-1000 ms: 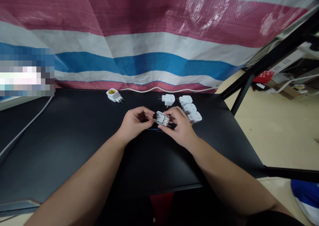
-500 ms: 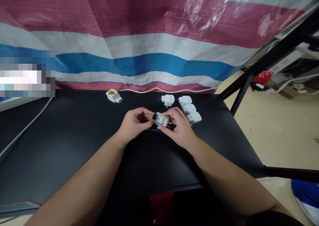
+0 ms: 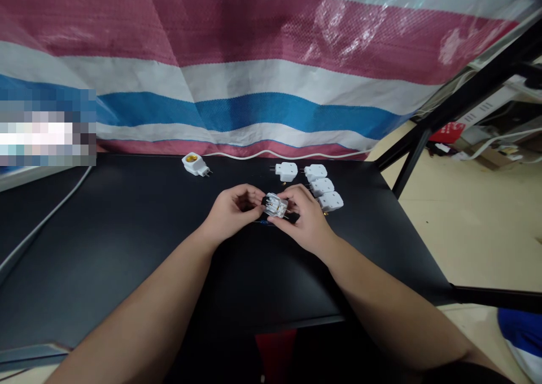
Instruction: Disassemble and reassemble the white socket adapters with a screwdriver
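Over the middle of the black table (image 3: pixel 144 226), my right hand (image 3: pixel 308 214) grips an open white plug housing (image 3: pixel 277 205) between thumb and fingers. Metal parts show inside it, and its pins point right. My left hand (image 3: pixel 232 210) pinches a small black piece (image 3: pixel 265 201) against the housing's left end. Whether that piece is seated inside, I cannot tell. Below the fingers lies a thin blue-handled tool (image 3: pixel 265 222), partly hidden. Closed white plugs sit just beyond my right hand: one plug (image 3: pixel 287 171) alone, and a stack with a nearest plug (image 3: pixel 331 201).
A white lamp-socket plug (image 3: pixel 195 164) with a brass-coloured inside lies at the back left. A white cable (image 3: pixel 254 156) runs along the back edge, below a striped plastic sheet (image 3: pixel 237 110). Another cable (image 3: pixel 51 217) crosses the left side. A black metal frame (image 3: pixel 406 158) stands at right.
Both hands hold nearly the same pose around the white housing. The housing has tilted slightly and shifted a little to the right. The whole view has moved slightly.
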Motion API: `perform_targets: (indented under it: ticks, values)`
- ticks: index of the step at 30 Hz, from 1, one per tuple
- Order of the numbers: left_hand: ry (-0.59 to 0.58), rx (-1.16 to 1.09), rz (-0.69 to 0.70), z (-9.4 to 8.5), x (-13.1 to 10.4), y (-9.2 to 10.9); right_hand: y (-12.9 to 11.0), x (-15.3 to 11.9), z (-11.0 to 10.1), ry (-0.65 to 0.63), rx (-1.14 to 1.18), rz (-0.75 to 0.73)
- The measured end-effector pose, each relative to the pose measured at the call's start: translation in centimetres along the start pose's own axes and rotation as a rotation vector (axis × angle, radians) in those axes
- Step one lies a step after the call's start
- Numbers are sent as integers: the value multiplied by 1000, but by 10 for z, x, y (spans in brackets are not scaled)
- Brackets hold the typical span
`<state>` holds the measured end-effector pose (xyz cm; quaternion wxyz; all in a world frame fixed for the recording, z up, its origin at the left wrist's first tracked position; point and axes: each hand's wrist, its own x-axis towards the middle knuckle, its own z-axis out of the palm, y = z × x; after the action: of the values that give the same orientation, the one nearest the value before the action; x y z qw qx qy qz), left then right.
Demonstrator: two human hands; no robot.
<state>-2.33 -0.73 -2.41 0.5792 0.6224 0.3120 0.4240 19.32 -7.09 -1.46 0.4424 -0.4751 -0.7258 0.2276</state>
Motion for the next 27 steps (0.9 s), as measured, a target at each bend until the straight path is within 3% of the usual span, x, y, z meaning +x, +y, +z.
perform_targets:
  ticks: [27]
  values:
    - [48,6,-12,1,-1,0,0,0,1,10,-4,17]
